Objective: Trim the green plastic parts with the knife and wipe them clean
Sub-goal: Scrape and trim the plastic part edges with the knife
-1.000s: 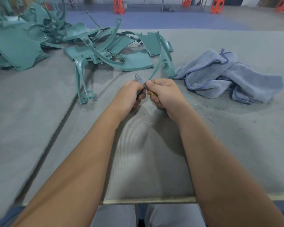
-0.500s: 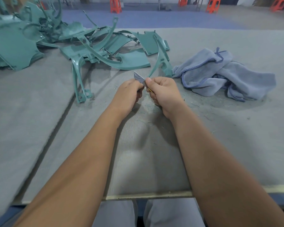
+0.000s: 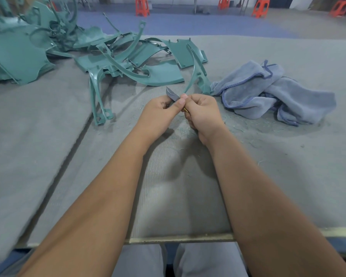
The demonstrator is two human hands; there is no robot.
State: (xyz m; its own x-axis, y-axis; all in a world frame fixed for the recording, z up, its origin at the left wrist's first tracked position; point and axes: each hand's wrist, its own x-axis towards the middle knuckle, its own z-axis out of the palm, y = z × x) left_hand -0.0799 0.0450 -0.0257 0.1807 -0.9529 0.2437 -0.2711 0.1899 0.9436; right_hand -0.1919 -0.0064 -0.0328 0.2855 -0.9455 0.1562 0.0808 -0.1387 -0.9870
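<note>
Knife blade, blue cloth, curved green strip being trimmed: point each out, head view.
knife blade (image 3: 172, 94), head view, flat of the grey blade above the thumbs.
blue cloth (image 3: 268, 90), head view, middle of the crumpled heap.
curved green strip (image 3: 193, 70), head view, mid-arc above the hands.

Both forearms reach forward, left hand (image 3: 160, 112) and right hand (image 3: 203, 113) curled together.

You have bare grey felt-covered counter (image 3: 288, 176) near you on both sides; farther left, the heap of green curved plastic parts (image 3: 112, 54) blocks passage, and the crumpled blue-grey cloth (image 3: 268, 92) lies right.
</note>
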